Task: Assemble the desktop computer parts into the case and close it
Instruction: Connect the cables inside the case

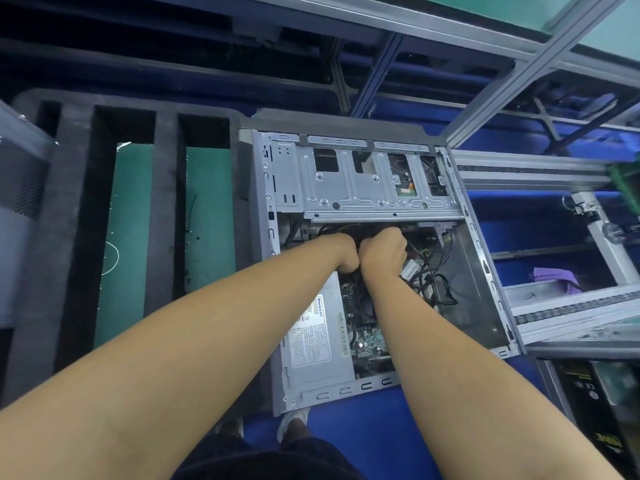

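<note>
An open grey computer case lies on its side on the blue surface. A metal drive cage spans its far end. The power supply with a white label sits at the near left, with the motherboard beside it. My left hand and my right hand are side by side just below the drive cage, fingers curled down into a bundle of black cables. The fingertips and whatever they grip are hidden.
A dark foam tray with long slots lies left of the case over a green mat. Another grey panel stands at the far left. Aluminium frame rails and a purple cloth are on the right. A black box sits near right.
</note>
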`<state>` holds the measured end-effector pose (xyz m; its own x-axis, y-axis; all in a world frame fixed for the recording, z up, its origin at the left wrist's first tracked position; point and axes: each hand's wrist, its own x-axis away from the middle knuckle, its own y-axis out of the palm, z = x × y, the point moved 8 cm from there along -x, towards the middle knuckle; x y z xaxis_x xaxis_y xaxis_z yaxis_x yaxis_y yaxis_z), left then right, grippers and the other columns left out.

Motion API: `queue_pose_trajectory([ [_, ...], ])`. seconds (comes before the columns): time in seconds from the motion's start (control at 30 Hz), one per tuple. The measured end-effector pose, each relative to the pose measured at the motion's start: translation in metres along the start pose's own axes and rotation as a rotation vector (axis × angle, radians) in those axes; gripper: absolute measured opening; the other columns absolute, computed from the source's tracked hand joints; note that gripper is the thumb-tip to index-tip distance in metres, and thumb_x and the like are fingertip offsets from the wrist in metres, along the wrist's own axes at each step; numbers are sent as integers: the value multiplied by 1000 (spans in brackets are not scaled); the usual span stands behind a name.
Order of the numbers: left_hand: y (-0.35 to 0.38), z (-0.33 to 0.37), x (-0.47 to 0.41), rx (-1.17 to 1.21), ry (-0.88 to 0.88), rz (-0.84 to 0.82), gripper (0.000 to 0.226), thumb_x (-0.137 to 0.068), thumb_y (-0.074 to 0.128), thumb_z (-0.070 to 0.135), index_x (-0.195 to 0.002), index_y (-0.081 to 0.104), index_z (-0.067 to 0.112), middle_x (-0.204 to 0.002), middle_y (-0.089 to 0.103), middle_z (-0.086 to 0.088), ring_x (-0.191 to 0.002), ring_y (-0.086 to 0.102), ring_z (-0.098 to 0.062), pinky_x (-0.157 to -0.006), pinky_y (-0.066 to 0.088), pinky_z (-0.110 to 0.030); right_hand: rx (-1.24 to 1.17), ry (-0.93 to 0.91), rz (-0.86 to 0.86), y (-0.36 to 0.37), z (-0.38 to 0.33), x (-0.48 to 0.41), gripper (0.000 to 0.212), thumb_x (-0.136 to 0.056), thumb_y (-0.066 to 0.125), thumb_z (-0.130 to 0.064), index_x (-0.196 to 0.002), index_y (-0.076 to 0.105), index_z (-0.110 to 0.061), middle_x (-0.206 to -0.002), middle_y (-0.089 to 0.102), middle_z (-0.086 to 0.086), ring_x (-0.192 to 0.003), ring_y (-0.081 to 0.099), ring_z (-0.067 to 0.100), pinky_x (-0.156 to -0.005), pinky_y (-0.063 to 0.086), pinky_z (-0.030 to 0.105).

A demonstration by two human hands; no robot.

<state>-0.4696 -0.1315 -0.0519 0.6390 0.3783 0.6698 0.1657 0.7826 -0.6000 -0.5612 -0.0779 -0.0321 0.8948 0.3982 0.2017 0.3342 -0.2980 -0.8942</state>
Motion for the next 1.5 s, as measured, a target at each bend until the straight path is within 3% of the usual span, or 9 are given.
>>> queue_pose_trajectory([
  [0.2, 0, 1, 1, -45, 16, -19, 48, -93, 43, 3, -141, 46, 0, -114, 52, -12, -96, 52, -24, -82, 48, -32, 46, -2, 23, -1, 2, -1, 8, -94, 58, -8, -91, 63, -3, -109, 72, 22, -103, 67, 41, -90, 47, 39],
  [0.27, 0, 1, 1, -57, 16, -21, 49, -92, 43, 2, -141, 47, 1, -117, 55, -11, -95, 52, -25, -84, 49, -32, 44, -3, 32, -1, 3, 0, 9, -94, 57, -9, -92, 64, -3, -110, 72, 22, -105, 66, 41, -90, 44, 38],
  [0.33, 0, 1, 2, -75, 17, -28, 48, -92, 43, 2, -140, 48, 1, -121, 58, -13, -94, 53, -26, -82, 50, -33, 47, -6, 37, -1, 1, 0, 13, -95, 57, -9, -81, 57, -9, -109, 72, 22, -104, 66, 41, -88, 43, 38],
  [0.43, 0, 3, 2, -97, 28, -29, 42, -92, 43, 1, -132, 53, 0, -106, 55, -11, -91, 55, -27, -74, 47, -32, 55, -13, 40, -1, 2, 0, 24, -94, 56, -8, -73, 47, -12, -106, 72, 22, -100, 67, 41, -87, 45, 39],
  [0.67, 1, 5, 1, -118, 47, -26, 36, -92, 44, 2, -126, 56, -1, -102, 55, -11, -88, 55, -27, -75, 47, -33, 46, 21, 24, -1, 1, -1, 7, -93, 60, -11, -90, 62, -5, -111, 72, 20, -105, 67, 39, -88, 46, 37],
  [0.87, 1, 5, 0, -160, 58, -35, 31, -91, 46, -2, -118, 62, -2, -98, 56, -12, -84, 53, -25, -77, 49, -34, 104, 16, 61, 1, -3, 0, 35, -92, 61, -11, -64, 40, -16, -105, 74, 16, -100, 68, 36, -89, 43, 37],
  [1.0, 2, 6, 0, -210, 71, -46, 30, -92, 51, -2, -121, 60, -2, -100, 54, -11, -87, 52, -25, -90, 51, -34, 168, -27, 62, 5, -8, 2, 9, -93, 61, -11, -85, 65, -10, -105, 74, 15, -100, 69, 35, -92, 44, 39],
  [1.27, -2, 7, 0, -221, 70, -18, 33, -92, 51, -3, -124, 58, -2, -76, 46, -7, -85, 49, -23, -80, 49, -31, 140, 67, 57, 4, -6, -2, 19, -92, 61, -14, -110, 66, -7, -119, 71, 12, -113, 67, 31, -97, 40, 37],
  [1.5, 1, 7, -2, -182, 75, -25, 14, -91, 46, -3, -90, 58, 4, -71, 45, -6, -82, 49, -25, -72, 42, -29, 116, 122, -10, 3, -4, -3, 26, -94, 61, -15, -118, 64, -7, -129, 67, 11, -120, 63, 30, -105, 38, 38],
])
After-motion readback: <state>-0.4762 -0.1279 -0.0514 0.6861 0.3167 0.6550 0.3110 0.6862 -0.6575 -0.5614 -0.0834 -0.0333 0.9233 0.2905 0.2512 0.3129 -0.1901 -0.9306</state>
